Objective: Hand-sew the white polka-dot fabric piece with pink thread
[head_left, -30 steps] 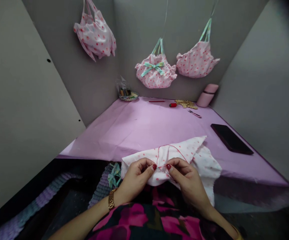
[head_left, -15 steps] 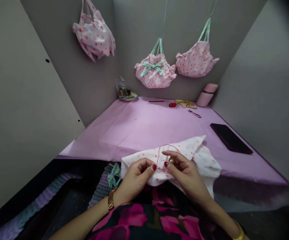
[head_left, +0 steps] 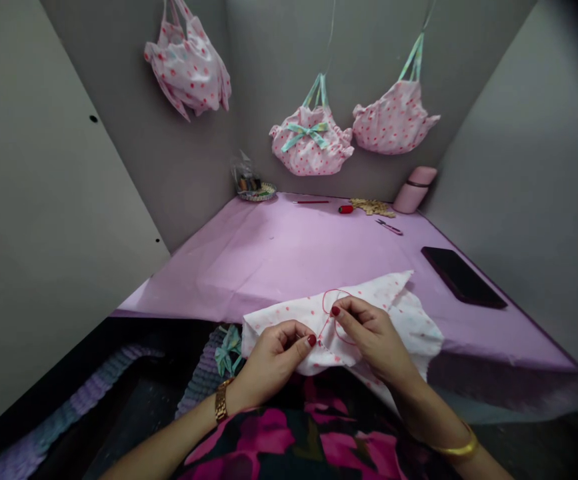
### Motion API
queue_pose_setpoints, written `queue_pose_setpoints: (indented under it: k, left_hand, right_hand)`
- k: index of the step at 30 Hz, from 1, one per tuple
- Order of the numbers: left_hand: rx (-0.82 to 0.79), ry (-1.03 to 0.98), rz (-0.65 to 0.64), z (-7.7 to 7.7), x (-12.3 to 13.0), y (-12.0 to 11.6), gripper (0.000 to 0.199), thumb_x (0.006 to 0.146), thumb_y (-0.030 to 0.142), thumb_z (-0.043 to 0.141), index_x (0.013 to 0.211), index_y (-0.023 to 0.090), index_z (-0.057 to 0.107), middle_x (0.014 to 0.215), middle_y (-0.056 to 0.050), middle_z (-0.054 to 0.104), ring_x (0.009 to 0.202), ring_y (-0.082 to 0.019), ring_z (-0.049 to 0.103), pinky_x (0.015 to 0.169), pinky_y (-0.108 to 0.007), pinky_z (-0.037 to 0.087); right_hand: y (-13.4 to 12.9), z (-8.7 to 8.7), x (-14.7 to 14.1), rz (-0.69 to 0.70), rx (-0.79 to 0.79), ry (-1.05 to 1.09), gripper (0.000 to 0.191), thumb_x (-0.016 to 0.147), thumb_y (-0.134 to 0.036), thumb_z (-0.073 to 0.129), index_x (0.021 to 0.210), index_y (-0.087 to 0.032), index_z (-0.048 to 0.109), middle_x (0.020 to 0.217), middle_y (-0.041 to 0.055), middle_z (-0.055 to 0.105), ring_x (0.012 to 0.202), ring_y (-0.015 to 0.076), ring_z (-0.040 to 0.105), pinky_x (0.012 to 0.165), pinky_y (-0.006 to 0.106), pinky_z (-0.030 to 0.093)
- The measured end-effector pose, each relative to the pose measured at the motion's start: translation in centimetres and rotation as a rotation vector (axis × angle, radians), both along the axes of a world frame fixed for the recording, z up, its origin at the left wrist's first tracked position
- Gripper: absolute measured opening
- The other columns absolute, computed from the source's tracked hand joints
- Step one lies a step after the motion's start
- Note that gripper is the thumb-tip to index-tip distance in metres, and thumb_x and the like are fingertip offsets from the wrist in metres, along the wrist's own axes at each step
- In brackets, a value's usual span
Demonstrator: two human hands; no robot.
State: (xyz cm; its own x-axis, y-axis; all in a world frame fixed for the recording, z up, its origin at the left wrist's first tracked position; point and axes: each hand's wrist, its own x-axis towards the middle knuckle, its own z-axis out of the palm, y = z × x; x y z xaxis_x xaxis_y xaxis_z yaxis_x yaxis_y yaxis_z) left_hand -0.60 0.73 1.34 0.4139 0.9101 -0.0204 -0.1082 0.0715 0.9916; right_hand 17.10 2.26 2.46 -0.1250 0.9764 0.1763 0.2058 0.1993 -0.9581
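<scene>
A white cloth with red dots (head_left: 279,317) lies over the table's front edge and hangs toward my lap. My left hand (head_left: 281,350) pinches the cloth near its lower edge. Above the cloth, my right hand (head_left: 369,330) is closed, thumb against fingers, at the red thread (head_left: 325,327). The thread runs from the cloth beside my left fingertips up to my right fingertips and loops around them. Whether a needle is between the right fingertips is too small to tell.
On the purple-covered table (head_left: 279,253) are a phone (head_left: 463,277), small snips (head_left: 389,227), a red spool (head_left: 345,209), a pink bottle (head_left: 415,190) and a round tray (head_left: 263,193). Dotted fabric bags (head_left: 311,153) hang above the back.
My right hand has closed from a looser, spread pose and shifted slightly up. The thread now stretches between the cloth and its fingertips. My left hand has barely moved.
</scene>
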Motion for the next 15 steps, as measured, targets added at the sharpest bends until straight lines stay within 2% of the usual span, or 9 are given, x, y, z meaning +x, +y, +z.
queue_pose_setpoints:
  k: [7, 15]
  left_hand:
    - [0.009, 0.032, -0.023, 0.1, -0.1, 0.0, 0.019, 0.080, 0.034, 0.055, 0.076, 0.015, 0.056, 0.067, 0.002, 0.047, 0.061, -0.009, 0.039, 0.057, -0.022, 0.029]
    - [-0.002, 0.023, -0.037, -0.1, -0.1, -0.2, 0.020, 0.079, 0.034, 0.056, 0.075, 0.015, 0.057, 0.067, 0.002, 0.047, 0.060, -0.009, 0.038, 0.056, -0.022, 0.029]
  right_hand:
    - [0.7, -0.3, 0.5, -0.112, 0.022, 0.080, 0.021, 0.084, -0.036, 0.053, 0.075, -0.018, 0.054, 0.066, -0.0011, 0.047, 0.059, 0.0096, 0.039, 0.054, 0.021, 0.033]
    - [1.2, -0.6, 0.8, -0.170, 0.012, 0.107, 0.021, 0.082, -0.037, 0.055, 0.074, -0.018, 0.054, 0.061, -0.0018, 0.046, 0.051, 0.0085, 0.036, 0.044, 0.020, 0.028]
